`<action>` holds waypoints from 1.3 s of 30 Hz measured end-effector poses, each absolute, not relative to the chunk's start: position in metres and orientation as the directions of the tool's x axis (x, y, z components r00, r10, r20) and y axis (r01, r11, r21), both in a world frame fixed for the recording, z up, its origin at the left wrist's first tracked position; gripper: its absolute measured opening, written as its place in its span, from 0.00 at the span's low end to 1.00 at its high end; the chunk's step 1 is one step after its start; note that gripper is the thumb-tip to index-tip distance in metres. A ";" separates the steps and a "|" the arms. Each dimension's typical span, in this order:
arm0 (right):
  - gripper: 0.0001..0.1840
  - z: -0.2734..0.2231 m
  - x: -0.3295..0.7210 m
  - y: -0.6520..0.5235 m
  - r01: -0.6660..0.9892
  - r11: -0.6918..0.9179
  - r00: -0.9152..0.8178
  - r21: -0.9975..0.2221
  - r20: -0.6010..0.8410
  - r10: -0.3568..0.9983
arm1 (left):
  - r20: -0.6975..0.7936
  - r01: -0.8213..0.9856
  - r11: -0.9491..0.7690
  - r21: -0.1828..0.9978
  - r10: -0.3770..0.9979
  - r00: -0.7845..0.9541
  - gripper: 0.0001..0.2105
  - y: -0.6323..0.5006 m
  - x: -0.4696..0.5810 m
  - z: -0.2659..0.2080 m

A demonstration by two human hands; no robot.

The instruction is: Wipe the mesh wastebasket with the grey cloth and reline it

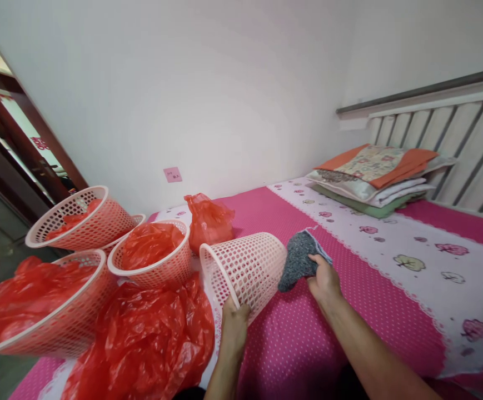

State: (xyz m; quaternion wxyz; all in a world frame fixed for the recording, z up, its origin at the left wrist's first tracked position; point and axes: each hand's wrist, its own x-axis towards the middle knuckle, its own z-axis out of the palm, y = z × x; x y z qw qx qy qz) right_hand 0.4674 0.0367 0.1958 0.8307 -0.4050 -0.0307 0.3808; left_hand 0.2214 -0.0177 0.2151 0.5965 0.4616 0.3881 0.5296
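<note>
My left hand (235,322) grips the rim of a pale pink perforated plastic basket (249,266), which is tipped on its side with its mouth to the left. A grey cloth (299,258) with a pale edge is held in my right hand (323,278), close beside the base of the basket; whether the two touch I cannot tell. Left of the tipped basket lies a crumpled red plastic bag (153,339). Another pink basket (153,272) with red plastic inside stands just behind that bag.
More pink baskets holding red plastic stand at the left, one tilted basket (111,225) behind a front basket (66,322). A tied red bag (210,219) sits by the wall. Folded bedding (374,172) lies at the back right, before a radiator (445,144). A pink dotted bedspread (299,333) lies underneath.
</note>
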 end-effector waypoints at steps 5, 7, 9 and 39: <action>0.16 0.207 0.465 0.035 -0.618 0.410 0.699 -0.670 -0.231 0.677 | -0.067 -0.206 0.123 0.971 0.963 0.259 0.21 -0.015 0.210 0.201; 0.16 0.211 0.460 0.034 -0.635 0.404 0.682 -0.658 -0.232 0.694 | -0.067 -0.217 0.130 0.967 0.959 0.275 0.21 -0.019 0.208 0.204; 0.16 0.215 0.453 0.032 -0.649 0.404 0.659 -0.644 -0.210 0.723 | -0.051 -0.236 0.114 0.965 0.965 0.256 0.22 -0.026 0.206 0.211; 0.18 0.221 0.387 0.022 -0.137 0.306 0.523 -0.942 0.193 0.830 | -0.098 -0.288 0.175 0.942 0.960 0.263 0.30 -0.031 0.193 0.213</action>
